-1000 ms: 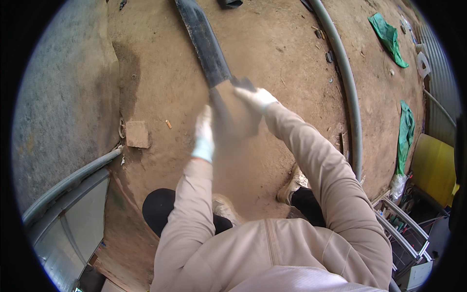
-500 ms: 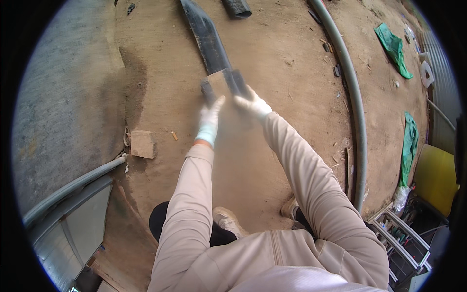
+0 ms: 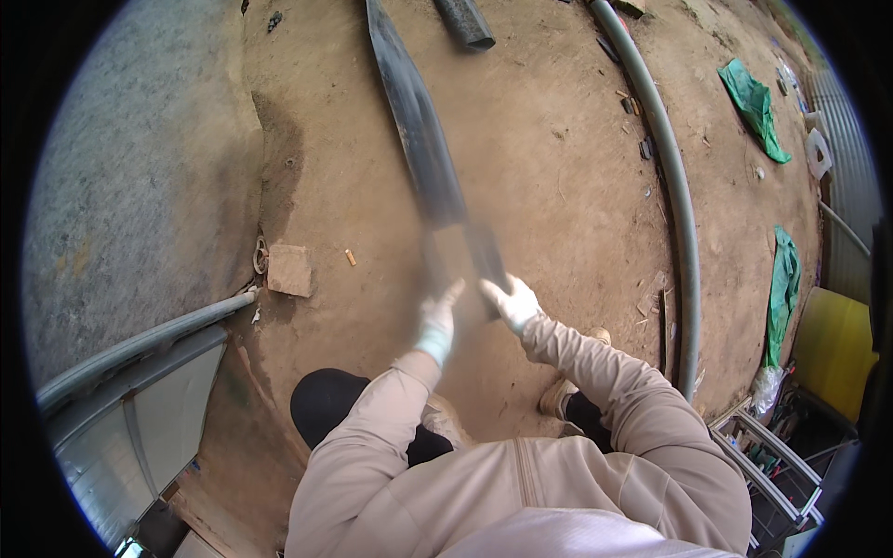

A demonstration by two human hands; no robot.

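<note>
My right hand (image 3: pixel 516 302) grasps the blurred near end of the black strip (image 3: pixel 424 139); whether my left hand (image 3: pixel 436 321) does, I can't tell.

Right hand (image 3: pixel 514 302): white glove. Left hand (image 3: pixel 437 325): white glove, pale aqua cuff. Blurred piece (image 3: pixel 486 256) at the hands: dark grey side, pale tan middle. Long strip (image 3: pixel 419 139): black with a grey sheen. Jacket (image 3: pixel 619 363): plain beige. Trousers (image 3: pixel 327 402): black. Ground (image 3: pixel 577 167): dusty brown, with a darker brown patch at left. Large sheet (image 3: pixel 149 167): mottled grey, yellowish-orange stain near its lower left. Block (image 3: pixel 289 271): pale brown. Long pipe (image 3: pixel 677 214): plain grey. Two plastic pieces (image 3: pixel 753 107): both green. Drum (image 3: pixel 828 349): yellow. Wall panel (image 3: pixel 842 163) at far right: grey, ribbed in parallel lines.
</note>
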